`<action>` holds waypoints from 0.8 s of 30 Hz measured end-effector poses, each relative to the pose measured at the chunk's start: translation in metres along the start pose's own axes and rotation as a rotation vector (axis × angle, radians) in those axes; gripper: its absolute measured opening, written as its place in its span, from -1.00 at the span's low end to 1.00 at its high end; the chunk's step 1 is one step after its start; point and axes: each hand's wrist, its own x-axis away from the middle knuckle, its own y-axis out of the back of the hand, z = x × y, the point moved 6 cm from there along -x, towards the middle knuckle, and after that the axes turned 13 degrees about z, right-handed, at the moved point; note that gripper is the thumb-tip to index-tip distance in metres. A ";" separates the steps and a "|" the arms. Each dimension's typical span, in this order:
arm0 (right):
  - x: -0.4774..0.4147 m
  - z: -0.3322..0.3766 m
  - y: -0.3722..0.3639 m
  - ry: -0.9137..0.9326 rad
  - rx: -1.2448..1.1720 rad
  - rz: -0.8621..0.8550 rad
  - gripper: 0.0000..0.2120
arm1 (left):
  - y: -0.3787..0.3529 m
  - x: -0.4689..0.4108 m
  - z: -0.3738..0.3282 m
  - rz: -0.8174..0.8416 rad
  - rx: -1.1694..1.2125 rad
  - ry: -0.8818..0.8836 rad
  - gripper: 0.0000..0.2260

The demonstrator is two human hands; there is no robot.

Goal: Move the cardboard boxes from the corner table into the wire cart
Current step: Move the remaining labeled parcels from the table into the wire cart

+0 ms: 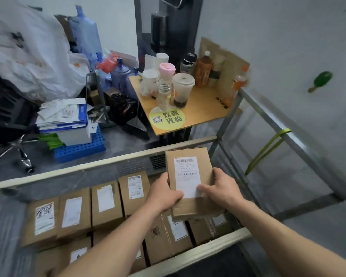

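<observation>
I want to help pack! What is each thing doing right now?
cardboard box: held above the cart, label up.
left hand: gripping the box's left edge.
right hand: gripping the box's right edge.
wire cart: nearly full of boxes.
packed boxes: in rows, labels up.
corner table: holds cups and bottles.
clear bottle: upright.

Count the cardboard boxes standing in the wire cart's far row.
4 boxes side by side: leftmost, second, third, fourth. More may hide behind the left hand and held box.
</observation>
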 end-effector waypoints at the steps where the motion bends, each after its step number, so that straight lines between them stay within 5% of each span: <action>1: -0.008 0.003 -0.003 -0.002 0.005 0.013 -0.45 | 0.005 -0.006 0.003 0.007 -0.004 0.011 -0.53; 11: -0.080 0.003 -0.053 -0.052 -0.007 0.133 -0.36 | 0.023 -0.063 0.059 0.063 0.000 0.141 -0.53; 24: -0.234 -0.080 -0.150 -0.069 0.026 0.269 -0.21 | -0.026 -0.190 0.180 0.016 -0.001 0.374 -0.49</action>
